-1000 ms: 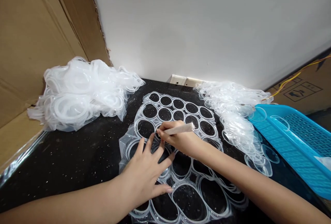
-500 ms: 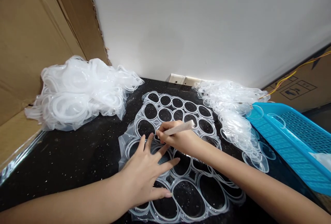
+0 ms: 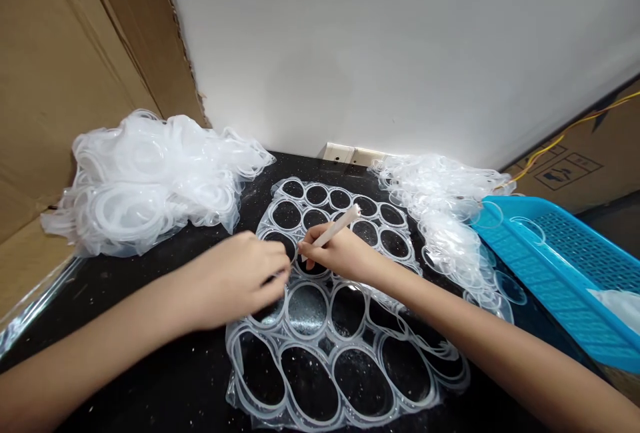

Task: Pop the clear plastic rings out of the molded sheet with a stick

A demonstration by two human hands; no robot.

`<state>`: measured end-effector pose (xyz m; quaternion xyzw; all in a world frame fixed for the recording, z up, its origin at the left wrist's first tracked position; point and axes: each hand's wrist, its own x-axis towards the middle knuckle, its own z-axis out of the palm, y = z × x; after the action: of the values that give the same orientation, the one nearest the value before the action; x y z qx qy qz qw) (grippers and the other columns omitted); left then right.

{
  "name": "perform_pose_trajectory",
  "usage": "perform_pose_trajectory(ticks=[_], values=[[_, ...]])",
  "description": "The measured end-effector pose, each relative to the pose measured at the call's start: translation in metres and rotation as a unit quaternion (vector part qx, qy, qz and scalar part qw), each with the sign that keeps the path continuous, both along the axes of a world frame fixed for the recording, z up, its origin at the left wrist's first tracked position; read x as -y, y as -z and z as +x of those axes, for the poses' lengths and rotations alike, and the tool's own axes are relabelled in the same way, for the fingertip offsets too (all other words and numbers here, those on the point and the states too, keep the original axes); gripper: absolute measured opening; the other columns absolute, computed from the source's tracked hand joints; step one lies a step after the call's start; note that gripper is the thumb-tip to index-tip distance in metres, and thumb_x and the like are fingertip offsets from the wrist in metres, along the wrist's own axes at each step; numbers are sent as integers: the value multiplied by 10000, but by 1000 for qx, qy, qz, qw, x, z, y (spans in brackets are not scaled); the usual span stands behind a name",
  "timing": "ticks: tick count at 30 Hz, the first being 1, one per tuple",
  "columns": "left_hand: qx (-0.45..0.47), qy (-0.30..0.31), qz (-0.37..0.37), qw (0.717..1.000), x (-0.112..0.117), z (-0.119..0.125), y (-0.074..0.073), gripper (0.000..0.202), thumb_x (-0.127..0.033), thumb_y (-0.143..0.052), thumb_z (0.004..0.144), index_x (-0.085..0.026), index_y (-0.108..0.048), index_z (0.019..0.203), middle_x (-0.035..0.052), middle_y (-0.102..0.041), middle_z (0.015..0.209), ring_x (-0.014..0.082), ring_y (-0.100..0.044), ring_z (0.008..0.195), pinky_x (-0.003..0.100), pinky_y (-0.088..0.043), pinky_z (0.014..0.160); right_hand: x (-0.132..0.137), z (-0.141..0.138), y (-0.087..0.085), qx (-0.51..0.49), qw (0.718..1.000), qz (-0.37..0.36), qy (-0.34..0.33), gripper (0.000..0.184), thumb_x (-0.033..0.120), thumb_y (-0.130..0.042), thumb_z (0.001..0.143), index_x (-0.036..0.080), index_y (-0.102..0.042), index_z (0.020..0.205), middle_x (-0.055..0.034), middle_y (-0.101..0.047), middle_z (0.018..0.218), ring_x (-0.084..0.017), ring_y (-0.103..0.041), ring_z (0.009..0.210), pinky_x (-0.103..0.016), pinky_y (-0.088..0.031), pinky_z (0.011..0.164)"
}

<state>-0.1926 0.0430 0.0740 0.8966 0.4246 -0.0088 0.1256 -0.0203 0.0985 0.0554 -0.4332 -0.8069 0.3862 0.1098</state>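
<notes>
A clear plastic sheet [image 3: 327,345] punched with rows of round holes, with thin rings around them, lies on the black speckled tabletop. My right hand [image 3: 335,249] rests over its middle, closed around a slim white pen-like tool [image 3: 339,227] that slants up to the right. The lower tip of that tool is hidden by my fingers. Over the sheet's left edge, close beside the right fingertips, is my left hand [image 3: 245,279]. Its fingers are curled in toward the thumb and slightly blurred; whatever lies between them cannot be made out.
A heap of cloudy plastic sheets with rings [image 3: 150,179] sits at the back left, against cardboard [image 3: 65,39]. Loose clear rings [image 3: 445,219] are piled on the right, beside a blue plastic basket [image 3: 530,266]. White wall sockets [image 3: 340,153] are behind the table.
My left hand has lifted from lying spread on the sheet, moved up and left, and curled its fingers. The right hand stays nearly in place with the tool.
</notes>
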Motion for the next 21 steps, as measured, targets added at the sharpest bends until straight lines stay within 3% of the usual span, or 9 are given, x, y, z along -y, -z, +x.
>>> perform_pose_trajectory(ticks=[2, 4, 6, 9, 15, 21], values=[[-18, -5, 70, 997, -13, -12, 6, 309, -201, -344, 864, -185, -640, 951, 31, -664, 1003, 192, -589, 934, 338, -403, 831, 1, 1, 1, 0, 1000, -3, 1, 205, 197, -492, 798, 149, -544, 606, -18, -638, 590, -88, -498, 514, -207, -386, 505], [-21, 26, 106, 994, -22, -19, 21, 360, -169, -346, 856, -175, -548, 1153, 34, -562, 1231, 214, -423, 1200, 390, -293, 978, 4, 1, 2, -2, 1000, -1, 2, 214, 204, -484, 807, 153, -525, 603, -16, -628, 592, -87, -496, 510, -203, -381, 499], [-31, 60, 100, 993, -25, -21, 35, 403, -162, -356, 857, -171, -467, 1244, 19, -460, 1335, 201, -268, 1302, 418, -179, 1047, 7, 1, 1, -4, 1000, 9, 1, 221, 205, -477, 814, 155, -508, 601, -12, -609, 592, -85, -495, 508, -198, -371, 488], [-56, 61, 78, 994, -22, -15, 46, 388, -203, -386, 868, -180, -464, 1248, 8, -443, 1345, 205, -207, 1325, 457, -110, 1065, 12, 0, 1, 7, 999, 39, -2, 214, 195, -476, 816, 153, -497, 607, -5, -570, 584, -82, -474, 500, -195, -344, 469], [-101, 11, 109, 989, -11, 0, 45, 368, -212, -417, 857, -204, -513, 1213, 21, -446, 1336, 254, -201, 1324, 550, -106, 1044, 19, -2, 0, 27, 996, 80, -30, 234, 154, -456, 820, 150, -473, 586, 6, -520, 567, -72, -418, 502, -197, -330, 500], [-119, -18, 124, 985, -8, 1, 50, 428, -229, -434, 852, -180, -449, 1277, 40, -423, 1346, 282, -209, 1319, 585, -131, 1030, 24, 4, 2, 37, 994, 85, -52, 205, 144, -456, 803, 148, -475, 598, 30, -457, 528, -58, -350, 461, -195, -284, 465]])
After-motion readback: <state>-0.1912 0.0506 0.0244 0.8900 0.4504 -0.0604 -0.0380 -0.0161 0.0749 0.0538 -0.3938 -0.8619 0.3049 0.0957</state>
